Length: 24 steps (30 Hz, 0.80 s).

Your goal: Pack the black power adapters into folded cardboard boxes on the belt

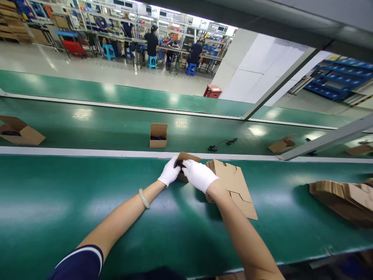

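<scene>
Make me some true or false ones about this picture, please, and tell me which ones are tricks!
1. The left hand and the right hand both wear white gloves. True.
2. The bracelet is on the right arm. False: the bracelet is on the left arm.
3. The flat cardboard stack lies to the right of the box between the hands. True.
4. The small box just beyond the white strip is shut tight. False: the small box has its lid standing up, and something black shows inside.
5. The worktop is red. False: the worktop is green.
</scene>
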### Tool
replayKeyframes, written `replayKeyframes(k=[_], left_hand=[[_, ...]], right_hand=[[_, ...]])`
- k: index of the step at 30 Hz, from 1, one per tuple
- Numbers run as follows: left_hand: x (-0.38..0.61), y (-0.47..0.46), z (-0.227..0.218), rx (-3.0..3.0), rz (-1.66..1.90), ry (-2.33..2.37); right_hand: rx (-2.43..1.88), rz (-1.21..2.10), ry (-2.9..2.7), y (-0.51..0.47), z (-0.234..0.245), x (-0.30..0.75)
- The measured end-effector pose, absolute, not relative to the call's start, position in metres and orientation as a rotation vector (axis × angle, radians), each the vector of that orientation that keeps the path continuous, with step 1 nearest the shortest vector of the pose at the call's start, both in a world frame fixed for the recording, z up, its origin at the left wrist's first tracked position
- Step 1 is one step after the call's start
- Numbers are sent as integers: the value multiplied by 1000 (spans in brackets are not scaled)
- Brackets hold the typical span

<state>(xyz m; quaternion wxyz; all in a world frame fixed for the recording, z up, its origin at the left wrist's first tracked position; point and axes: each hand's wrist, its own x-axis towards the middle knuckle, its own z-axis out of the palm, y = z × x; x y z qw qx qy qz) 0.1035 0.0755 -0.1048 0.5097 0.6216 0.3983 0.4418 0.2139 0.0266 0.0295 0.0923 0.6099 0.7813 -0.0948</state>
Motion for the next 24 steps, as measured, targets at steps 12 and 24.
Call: replayKeyframes(k=[12, 24], left_hand=[[85, 78, -104, 1591, 1108, 1174], [86, 197, -65, 1487, 1299, 1559]], right_hand=[[1970, -450, 2370, 28, 30, 227], [2673, -440, 1260, 22, 25, 393]])
